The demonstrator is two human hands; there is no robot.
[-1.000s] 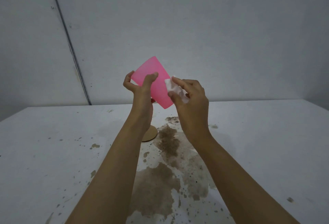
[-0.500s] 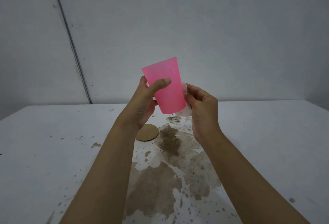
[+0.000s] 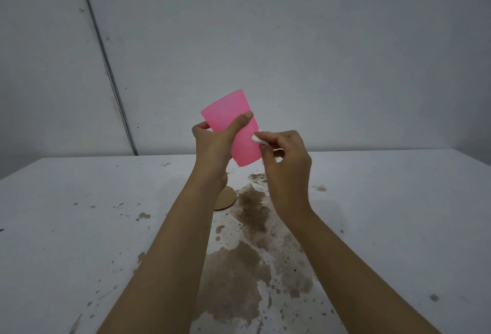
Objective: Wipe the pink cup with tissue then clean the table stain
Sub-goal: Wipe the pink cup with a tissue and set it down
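Pink cup (image 3: pixel 230 110), tilted: my left hand (image 3: pixel 212 147) fingers wrap it; right hand (image 3: pixel 288 159) fingers pinch tissue (image 3: pixel 256 138), seemingly touching cup's three-o'clock edge.

translucent pink plastic cup (image 3: pixel 233 123) with smooth matt sheen, soft white tissue (image 3: pixel 256 138), matt white table (image 3: pixel 79 200) with grainy brown stain (image 3: pixel 239 278), matt cardboard-like disc (image 3: pixel 226 199)

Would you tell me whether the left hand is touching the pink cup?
Touching. The head view shows the left hand gripping the pink cup, its thumb lying across the cup's front.
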